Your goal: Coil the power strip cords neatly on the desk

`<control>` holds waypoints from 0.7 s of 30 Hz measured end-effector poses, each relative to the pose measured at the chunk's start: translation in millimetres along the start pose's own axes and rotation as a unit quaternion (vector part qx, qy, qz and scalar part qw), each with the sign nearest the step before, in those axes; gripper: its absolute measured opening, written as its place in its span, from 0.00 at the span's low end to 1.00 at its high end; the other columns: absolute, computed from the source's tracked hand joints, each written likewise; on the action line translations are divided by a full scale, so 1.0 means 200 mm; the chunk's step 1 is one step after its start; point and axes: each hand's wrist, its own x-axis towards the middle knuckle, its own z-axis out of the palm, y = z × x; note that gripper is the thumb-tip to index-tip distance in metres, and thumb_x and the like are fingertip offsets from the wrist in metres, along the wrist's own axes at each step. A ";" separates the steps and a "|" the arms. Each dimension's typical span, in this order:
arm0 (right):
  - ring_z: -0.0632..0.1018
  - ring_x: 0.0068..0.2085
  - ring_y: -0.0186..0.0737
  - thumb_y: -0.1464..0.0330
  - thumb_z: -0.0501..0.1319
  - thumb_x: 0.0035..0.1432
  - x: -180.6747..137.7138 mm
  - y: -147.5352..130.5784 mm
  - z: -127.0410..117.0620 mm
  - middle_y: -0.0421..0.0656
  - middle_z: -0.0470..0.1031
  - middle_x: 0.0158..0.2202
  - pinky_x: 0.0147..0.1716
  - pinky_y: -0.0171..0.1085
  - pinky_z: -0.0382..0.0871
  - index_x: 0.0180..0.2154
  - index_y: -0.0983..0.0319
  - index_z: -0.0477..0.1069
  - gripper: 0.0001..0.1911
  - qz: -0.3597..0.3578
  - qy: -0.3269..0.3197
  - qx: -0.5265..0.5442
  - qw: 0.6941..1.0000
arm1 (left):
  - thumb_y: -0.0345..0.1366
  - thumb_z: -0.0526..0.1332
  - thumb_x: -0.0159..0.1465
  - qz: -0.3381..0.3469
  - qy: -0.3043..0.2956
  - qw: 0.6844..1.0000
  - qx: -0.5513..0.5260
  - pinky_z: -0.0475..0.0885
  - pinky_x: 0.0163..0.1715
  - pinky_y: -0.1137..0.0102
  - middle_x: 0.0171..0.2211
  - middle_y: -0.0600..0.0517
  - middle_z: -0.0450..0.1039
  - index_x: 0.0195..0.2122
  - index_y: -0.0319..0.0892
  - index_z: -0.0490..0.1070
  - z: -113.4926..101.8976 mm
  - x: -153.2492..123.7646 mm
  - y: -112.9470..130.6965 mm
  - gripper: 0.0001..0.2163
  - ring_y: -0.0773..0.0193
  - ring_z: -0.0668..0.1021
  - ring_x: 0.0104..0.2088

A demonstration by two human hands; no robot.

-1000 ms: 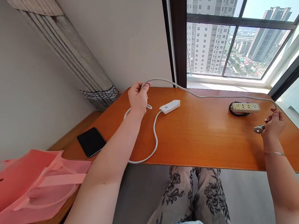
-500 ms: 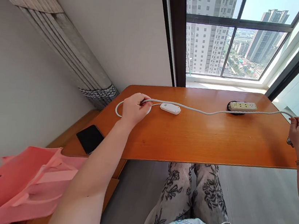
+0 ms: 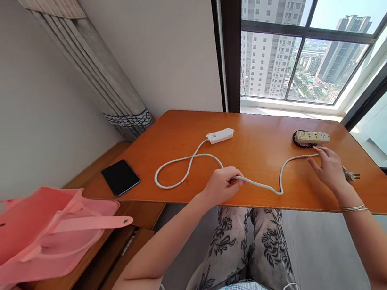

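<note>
A white cable [image 3: 184, 163] lies in loops on the orange wooden table [image 3: 254, 172]. One end runs to a small white adapter box [image 3: 219, 135], the other ends in a metal plug [image 3: 351, 175] near the right edge. My left hand [image 3: 221, 187] is closed, pinching the cable near the table's front edge. My right hand [image 3: 328, 167] rests with fingers stretched over the cable close to the plug end.
A cream power strip [image 3: 312, 137] sits on a black ring at the back right. A black phone [image 3: 120, 177] lies on a lower wooden surface at left, beside a pink bag [image 3: 35, 233]. A wall and window stand behind the table.
The cable was stretched taut between both hands. Now it lies slack in loops; my left hand slid right and toward the front edge, and my right hand moved inward, laying the plug down.
</note>
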 end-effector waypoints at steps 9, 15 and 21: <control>0.77 0.34 0.38 0.60 0.56 0.69 -0.33 -0.77 -0.10 0.44 0.81 0.36 0.35 0.36 0.70 0.49 0.61 0.77 0.16 -0.141 -0.286 0.322 0.892 | 0.44 0.56 0.68 0.064 -0.140 0.986 -0.067 0.74 0.40 0.67 0.37 0.48 0.76 0.38 0.43 0.73 0.02 0.03 0.01 0.12 0.62 0.78 0.38; 0.59 0.23 0.31 0.57 0.62 0.65 -0.28 -0.61 -0.19 0.35 0.59 0.20 0.23 0.34 0.54 0.29 0.62 0.73 0.17 -0.123 -0.181 0.354 0.909 | 0.37 0.56 0.67 -0.184 -0.008 0.965 0.187 0.64 0.66 0.57 0.60 0.42 0.70 0.49 0.43 0.77 -0.23 0.19 -0.41 0.14 0.49 0.70 0.64; 0.61 0.21 0.32 0.60 0.67 0.59 -0.26 -0.49 -0.31 0.36 0.63 0.19 0.21 0.35 0.55 0.30 0.58 0.77 0.10 -0.128 -0.007 0.375 0.918 | 0.41 0.67 0.58 -0.375 -0.130 0.884 0.246 0.75 0.49 0.63 0.45 0.45 0.81 0.43 0.45 0.78 -0.30 0.29 -0.67 0.13 0.50 0.81 0.48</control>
